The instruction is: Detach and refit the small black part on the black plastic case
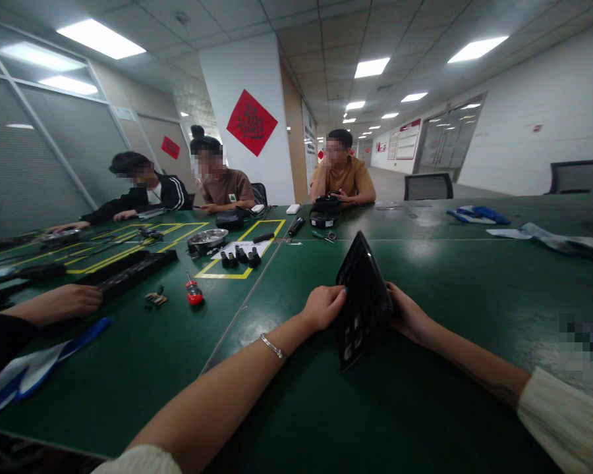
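The left arm (222, 385) reaches forward and inward, forearm bare; from where I stand, the left hand (323, 308) is pinching, thumb straight, fingers curled in. Facing it, the right arm (474, 361) slants in too, the right hand (406, 316) gripping, its fingertips hidden.

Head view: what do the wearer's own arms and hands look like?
Left hand and right hand are gloveless. A silver-coloured bracelet circles the left wrist; the left thumb tip shows blue, possibly nail polish. Cream sleeves end well short of both wrists.
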A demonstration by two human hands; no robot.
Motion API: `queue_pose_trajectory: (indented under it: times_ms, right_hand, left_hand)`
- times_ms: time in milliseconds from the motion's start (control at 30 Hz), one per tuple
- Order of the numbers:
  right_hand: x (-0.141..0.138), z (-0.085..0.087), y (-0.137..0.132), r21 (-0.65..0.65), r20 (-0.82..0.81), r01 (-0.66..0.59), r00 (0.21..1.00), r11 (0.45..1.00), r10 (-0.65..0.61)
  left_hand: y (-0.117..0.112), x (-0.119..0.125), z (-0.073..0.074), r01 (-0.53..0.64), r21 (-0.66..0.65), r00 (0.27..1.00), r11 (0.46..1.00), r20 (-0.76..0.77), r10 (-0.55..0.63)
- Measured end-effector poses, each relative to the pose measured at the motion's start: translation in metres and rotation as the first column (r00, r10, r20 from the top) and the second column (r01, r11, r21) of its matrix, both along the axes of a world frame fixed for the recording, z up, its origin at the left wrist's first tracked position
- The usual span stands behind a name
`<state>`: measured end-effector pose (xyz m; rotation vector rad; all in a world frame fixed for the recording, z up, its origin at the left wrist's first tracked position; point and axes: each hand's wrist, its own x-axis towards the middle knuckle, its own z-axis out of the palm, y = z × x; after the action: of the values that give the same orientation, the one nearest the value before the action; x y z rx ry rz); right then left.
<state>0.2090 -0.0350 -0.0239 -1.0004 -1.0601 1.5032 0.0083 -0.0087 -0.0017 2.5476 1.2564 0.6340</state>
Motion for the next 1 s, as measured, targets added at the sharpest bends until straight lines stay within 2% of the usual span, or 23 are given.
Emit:
queue_pose_trajectory:
  times_ms: [133, 400, 600, 767, 1000]
  right_hand:
    - [-0.0004, 0.0024, -0.0015, -0.005, -0.001, 0.002, 1.000, 1.000, -0.002]
    - [-0.0010, 0.0021, -0.0010, -0.015, 0.008, 0.011, 1.000, 1.000, -0.011]
    - [-0.0006, 0.0037, -0.0020, -0.019, 0.001, 0.010, 1.000, 1.000, -0.010]
    - [-0.0016, 0.0052, -0.0025, -0.007, 0.009, 0.007, 1.000, 1.000, -0.007]
    - [-0.0009, 0.0016, 0.0010, -0.020, 0.007, 0.020, 1.000, 1.000, -0.019]
  left_hand:
    - [0.0002, 0.0019, -0.0008, -0.047, -0.025, 0.998, 0.999, 0.028, 0.048]
    - [-0.0041, 0.0029, 0.0020, -0.112, 0.032, 0.994, 0.993, 0.001, 0.112]
    - [-0.0010, 0.0025, -0.0003, -0.061, -0.017, 0.998, 0.998, 0.022, 0.062]
    - [0.0012, 0.0017, -0.0013, -0.084, -0.054, 0.996, 0.995, 0.039, 0.086]
    - [-0.0029, 0.0031, 0.0029, -0.098, -0.048, 0.995, 0.994, -0.019, 0.098]
